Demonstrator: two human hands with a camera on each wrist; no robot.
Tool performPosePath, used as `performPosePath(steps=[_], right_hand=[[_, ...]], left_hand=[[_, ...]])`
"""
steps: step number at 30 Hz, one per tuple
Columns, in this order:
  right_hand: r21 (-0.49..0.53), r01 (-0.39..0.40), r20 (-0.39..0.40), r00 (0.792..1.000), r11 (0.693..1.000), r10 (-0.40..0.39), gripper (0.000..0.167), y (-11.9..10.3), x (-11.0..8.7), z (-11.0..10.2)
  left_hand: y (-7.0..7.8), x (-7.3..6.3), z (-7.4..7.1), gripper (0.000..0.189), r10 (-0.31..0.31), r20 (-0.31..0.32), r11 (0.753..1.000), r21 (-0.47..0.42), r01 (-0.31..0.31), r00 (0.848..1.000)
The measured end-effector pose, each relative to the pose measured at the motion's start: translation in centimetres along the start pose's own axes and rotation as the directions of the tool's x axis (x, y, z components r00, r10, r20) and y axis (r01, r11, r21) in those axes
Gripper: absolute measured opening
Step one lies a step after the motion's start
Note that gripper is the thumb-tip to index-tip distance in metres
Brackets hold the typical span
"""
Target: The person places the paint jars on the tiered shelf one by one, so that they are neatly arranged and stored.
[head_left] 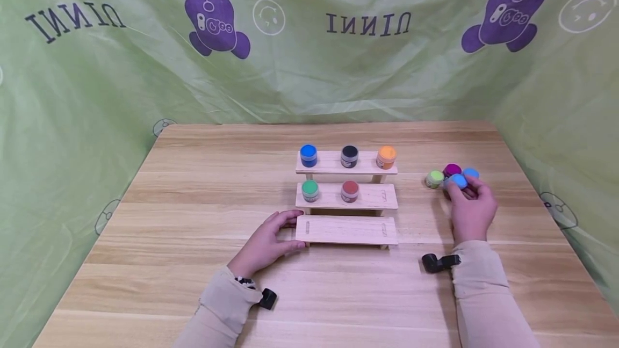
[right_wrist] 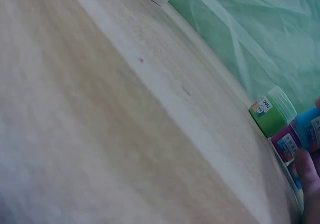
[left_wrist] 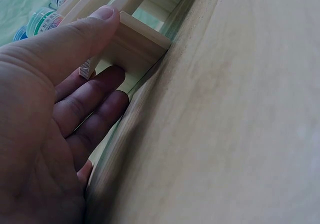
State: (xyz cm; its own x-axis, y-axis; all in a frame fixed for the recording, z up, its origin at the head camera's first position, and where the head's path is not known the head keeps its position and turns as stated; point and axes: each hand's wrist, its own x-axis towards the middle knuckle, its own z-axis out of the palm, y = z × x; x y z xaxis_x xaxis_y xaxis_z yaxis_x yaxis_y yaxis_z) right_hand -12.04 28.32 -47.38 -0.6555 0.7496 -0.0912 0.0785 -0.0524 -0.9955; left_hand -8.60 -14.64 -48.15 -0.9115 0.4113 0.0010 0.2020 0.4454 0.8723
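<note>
On the right of the table, my right hand (head_left: 473, 212) pinches a light blue paint jar (head_left: 457, 181) between thumb and fingers. In the right wrist view this jar (right_wrist: 311, 126) is held above a purple jar (right_wrist: 286, 143), beside a green jar (right_wrist: 272, 112). Another light blue jar (head_left: 470, 173) shows just behind the fingers. My left hand (head_left: 267, 241) holds the left end of the lowest step of a wooden tiered rack (head_left: 345, 230). Its thumb lies at the front corner and its fingers at the back, by the support block (left_wrist: 132, 46).
The rack's top step carries a blue jar (head_left: 308, 156), a black jar (head_left: 350, 157) and an orange jar (head_left: 386, 157). On the middle step stand a green jar (head_left: 310, 190) and a brownish-red jar (head_left: 350, 191). A green printed curtain (head_left: 309, 85) surrounds the wooden table (head_left: 203, 176).
</note>
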Motion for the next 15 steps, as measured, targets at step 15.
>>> performPosePath(steps=[15], right_hand=[[0.259,0.098,-0.007,0.995,0.961,-0.099,0.038,0.1,-1.2,0.4]], left_hand=[[0.1,-0.1,0.0,0.067,0.005,-0.002,1.0,0.008,-0.005,1.0]])
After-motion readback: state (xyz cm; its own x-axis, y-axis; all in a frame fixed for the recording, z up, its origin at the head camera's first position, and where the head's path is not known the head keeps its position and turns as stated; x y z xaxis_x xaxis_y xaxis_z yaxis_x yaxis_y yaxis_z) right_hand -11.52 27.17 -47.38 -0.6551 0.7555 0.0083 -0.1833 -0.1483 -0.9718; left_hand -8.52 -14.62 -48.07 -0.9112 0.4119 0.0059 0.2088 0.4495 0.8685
